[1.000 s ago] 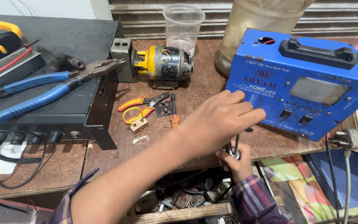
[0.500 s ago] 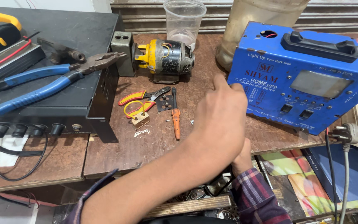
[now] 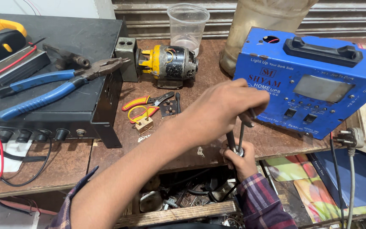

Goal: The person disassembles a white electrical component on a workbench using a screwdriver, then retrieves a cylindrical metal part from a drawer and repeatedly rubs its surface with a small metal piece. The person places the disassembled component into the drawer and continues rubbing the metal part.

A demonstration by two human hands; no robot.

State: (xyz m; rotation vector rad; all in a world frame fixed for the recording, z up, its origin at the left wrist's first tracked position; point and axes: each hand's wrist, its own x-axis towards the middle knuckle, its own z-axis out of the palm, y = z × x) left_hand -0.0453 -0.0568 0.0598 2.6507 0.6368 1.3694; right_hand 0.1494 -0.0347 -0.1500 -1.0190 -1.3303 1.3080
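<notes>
My left hand [image 3: 221, 111] reaches in from the lower left and is closed on a thin dark metal tool [image 3: 235, 136] with two prongs pointing down. The prongs meet a small round metal part [image 3: 238, 150], which my right hand [image 3: 241, 163] pinches from below at the table's front edge. The right wrist wears a plaid sleeve [image 3: 262, 203]. Just behind both hands stands a blue metal power box [image 3: 318, 89] with a black handle.
A small motor [image 3: 168, 63] with a yellow end, red-handled cutters [image 3: 142, 106] and a small brass block [image 3: 144, 124] lie on the brown table. Blue-handled pliers [image 3: 51, 87] rest on a black box [image 3: 64, 51]. A plastic cup [image 3: 188, 25], a wall plug [image 3: 347, 138] and an open drawer of parts [image 3: 178, 197] are also there.
My left hand, which lay low over the right hand half a second ago, has lifted slightly, so the tool's prongs show again. My forearm now hides the orange-handled tool.
</notes>
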